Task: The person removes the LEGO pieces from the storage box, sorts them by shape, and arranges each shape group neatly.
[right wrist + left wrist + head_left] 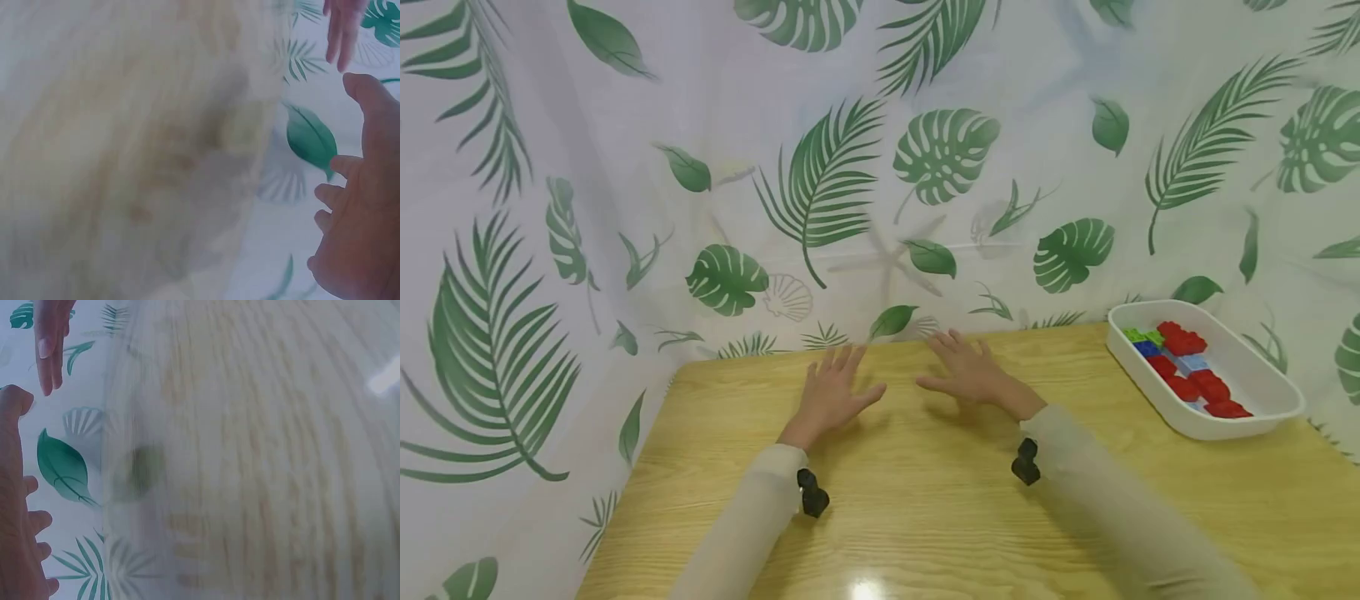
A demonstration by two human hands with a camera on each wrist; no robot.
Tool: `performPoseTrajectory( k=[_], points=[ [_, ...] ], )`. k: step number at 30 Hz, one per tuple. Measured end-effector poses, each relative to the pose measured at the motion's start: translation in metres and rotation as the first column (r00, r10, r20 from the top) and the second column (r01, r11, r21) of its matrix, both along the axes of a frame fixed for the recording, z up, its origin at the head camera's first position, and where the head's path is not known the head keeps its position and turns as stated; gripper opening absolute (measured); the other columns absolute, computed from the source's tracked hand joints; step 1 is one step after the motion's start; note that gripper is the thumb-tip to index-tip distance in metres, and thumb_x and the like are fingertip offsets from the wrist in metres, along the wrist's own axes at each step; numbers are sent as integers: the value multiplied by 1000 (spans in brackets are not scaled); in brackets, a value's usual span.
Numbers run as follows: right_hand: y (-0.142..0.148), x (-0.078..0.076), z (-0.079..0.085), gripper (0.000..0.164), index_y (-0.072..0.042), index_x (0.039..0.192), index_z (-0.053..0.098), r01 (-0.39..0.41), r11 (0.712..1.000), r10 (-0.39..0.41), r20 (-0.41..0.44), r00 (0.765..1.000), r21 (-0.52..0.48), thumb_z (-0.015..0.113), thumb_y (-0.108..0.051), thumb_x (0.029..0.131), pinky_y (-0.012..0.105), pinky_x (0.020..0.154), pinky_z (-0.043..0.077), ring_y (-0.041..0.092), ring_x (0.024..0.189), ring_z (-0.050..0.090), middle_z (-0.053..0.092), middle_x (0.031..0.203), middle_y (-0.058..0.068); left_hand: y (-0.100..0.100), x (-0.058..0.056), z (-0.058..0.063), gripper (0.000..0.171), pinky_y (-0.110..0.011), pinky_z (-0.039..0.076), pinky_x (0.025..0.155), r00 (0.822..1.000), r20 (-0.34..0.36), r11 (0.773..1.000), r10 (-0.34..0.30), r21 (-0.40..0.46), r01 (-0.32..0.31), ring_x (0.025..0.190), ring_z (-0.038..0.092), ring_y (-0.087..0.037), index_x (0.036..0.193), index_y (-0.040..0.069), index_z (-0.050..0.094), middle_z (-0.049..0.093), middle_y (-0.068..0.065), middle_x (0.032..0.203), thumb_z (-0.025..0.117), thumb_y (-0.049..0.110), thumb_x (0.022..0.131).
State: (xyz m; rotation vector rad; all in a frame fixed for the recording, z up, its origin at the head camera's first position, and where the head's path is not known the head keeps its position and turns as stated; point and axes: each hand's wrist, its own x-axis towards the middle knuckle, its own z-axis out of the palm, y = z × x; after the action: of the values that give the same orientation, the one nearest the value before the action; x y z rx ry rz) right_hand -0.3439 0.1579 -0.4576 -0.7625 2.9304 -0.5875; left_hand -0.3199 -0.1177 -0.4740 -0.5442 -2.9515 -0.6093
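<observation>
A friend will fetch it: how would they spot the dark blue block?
On the wooden table, find the white tray at the right. Near its far left corner, the dark blue block lies between green blocks and red blocks, alone in that shade.

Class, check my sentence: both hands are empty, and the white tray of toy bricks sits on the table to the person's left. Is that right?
No, the side is wrong: the white tray of toy bricks sits on the table to the person's right, as the head view shows. The left hand and right hand are indeed empty.
</observation>
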Motion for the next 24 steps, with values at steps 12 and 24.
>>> performPoseTrajectory(
  k=[12,24],
  points=[
    [91,0,59,88,-6,160,28,85,992,-83,-17,996,96,58,-59,96,78,114,4,51,153,14,25,165,27,26,5,0,82,-66,16,122,998,-19,995,-63,77,64,156,20,-42,160,16,31,35,-10,165,55,60,95],
    [234,-1,90,89,8,154,26,283,943,-285,-14,958,174,60,-52,97,78,105,29,61,137,32,32,152,41,85,20,0,82,-59,22,123,988,-18,979,-156,130,157,153,30,-37,160,19,32,38,-3,163,57,61,94]
  ],
)
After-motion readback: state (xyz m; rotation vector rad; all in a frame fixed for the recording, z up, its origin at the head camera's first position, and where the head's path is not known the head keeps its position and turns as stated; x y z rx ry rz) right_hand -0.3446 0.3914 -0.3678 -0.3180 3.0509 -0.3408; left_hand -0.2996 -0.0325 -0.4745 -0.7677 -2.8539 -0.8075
